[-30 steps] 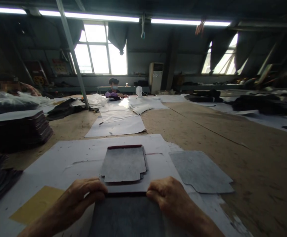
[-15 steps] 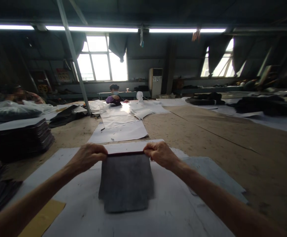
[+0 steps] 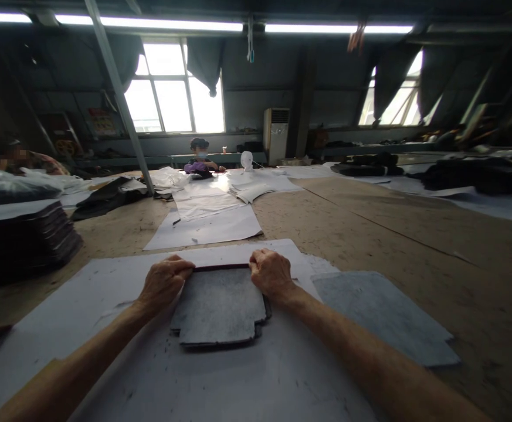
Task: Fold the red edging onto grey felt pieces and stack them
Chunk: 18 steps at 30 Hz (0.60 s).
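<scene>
Near middle of the table (image 3: 352,223), head view: left hand (image 3: 166,281) pinched on the far-left corner of a notched grey panel (image 3: 218,308), right hand (image 3: 272,273) clamped on its far-right corner, dark edge strip (image 3: 223,268) between. Panel lies over lower layers (image 3: 268,309) on white paper (image 3: 150,375). Layers poke out right and near left; uneven pull could skew the pile. Right forearm low, might drag the loose grey piece (image 3: 383,313) at right.

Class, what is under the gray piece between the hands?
Dark edges stick out beneath the gray piece, above white paper; the covered parts and number of layers cannot be seen.
</scene>
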Available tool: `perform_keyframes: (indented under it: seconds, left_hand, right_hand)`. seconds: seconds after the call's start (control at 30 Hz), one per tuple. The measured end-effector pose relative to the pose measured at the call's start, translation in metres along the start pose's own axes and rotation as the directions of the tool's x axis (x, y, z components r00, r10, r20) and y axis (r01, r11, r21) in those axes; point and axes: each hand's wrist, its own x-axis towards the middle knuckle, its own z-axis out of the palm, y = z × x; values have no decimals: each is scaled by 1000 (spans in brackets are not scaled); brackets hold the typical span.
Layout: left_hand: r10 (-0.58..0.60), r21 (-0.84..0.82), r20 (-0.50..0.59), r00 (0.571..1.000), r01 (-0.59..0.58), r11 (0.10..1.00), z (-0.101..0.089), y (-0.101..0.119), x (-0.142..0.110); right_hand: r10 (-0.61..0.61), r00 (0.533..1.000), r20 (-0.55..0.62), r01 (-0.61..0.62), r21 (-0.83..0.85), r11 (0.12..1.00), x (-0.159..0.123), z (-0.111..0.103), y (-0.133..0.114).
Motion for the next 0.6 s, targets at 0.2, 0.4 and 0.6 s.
perform_keyframes:
  seconds: [0.2,0.4,0.6]
  left_hand:
    - [17,-157,31,999,-12,987,-2,-11,-4]
    - [-72,-214,33,997,77,974,7,-28,-4]
    - [-148,-127,-29,989,143,982,13,-35,-5]
  right_hand:
    - [55,998,12,-55,-27,998,-5,3,-3]
    - [53,998,-35,-54,-27,998,-9,7,-6]
    - [61,998,-11,-61,-6,998,-11,3,-3]
